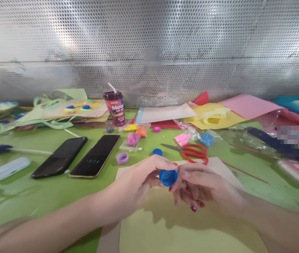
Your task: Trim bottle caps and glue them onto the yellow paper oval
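A blue bottle cap (pixel 168 178), its hollow side facing me, is pinched between the thumb and fingers of my left hand (pixel 149 174). My right hand (pixel 204 182) meets the cap at its right rim, thumb and forefinger closed there, the other fingers curled below. Whether something small also sits between those right fingertips is hidden. Under both hands lies a pale yellow sheet of paper (pixel 191 232). Just beyond them are a second blue cap (pixel 157 152), a purple ring-shaped cap (pixel 122 158) and red-handled scissors (pixel 195 153).
Two phones (pixel 59 158) and a white case (pixel 9 169) lie left on the green table. A drink cup with a straw (pixel 116 110) stands behind them. Bagged clay lumps (pixel 133 139), coloured sheets (pixel 165 114) and a pink stick (pixel 244 171) lie around. A perforated metal panel (pixel 86 42) closes the back.
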`<state>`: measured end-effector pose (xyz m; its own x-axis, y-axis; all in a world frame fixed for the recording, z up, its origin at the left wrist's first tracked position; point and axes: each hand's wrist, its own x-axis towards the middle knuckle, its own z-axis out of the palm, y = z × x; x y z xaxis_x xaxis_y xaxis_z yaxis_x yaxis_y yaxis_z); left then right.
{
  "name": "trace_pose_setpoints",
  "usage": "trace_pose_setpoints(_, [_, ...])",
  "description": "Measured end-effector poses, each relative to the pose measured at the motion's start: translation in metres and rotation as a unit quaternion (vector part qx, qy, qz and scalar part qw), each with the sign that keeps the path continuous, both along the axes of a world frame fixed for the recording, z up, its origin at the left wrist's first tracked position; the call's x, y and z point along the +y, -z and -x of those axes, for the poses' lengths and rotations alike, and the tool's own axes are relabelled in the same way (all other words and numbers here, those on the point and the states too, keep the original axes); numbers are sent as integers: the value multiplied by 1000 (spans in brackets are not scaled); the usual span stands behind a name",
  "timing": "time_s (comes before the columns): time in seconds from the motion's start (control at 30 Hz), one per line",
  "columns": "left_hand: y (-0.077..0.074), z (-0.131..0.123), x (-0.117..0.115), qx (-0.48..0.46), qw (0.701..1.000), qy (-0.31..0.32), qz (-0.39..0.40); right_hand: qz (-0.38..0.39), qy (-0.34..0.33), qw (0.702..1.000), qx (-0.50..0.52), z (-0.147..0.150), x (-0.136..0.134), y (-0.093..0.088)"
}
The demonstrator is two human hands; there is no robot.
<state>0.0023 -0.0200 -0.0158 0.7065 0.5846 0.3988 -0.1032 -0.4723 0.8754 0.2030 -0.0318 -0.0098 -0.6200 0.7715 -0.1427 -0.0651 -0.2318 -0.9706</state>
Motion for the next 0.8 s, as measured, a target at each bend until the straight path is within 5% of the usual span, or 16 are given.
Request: trace_pose_setpoints(0.8, [-2,-1,-1,1,1000,-23,11,19,21,1000,1,1,-1,-2])
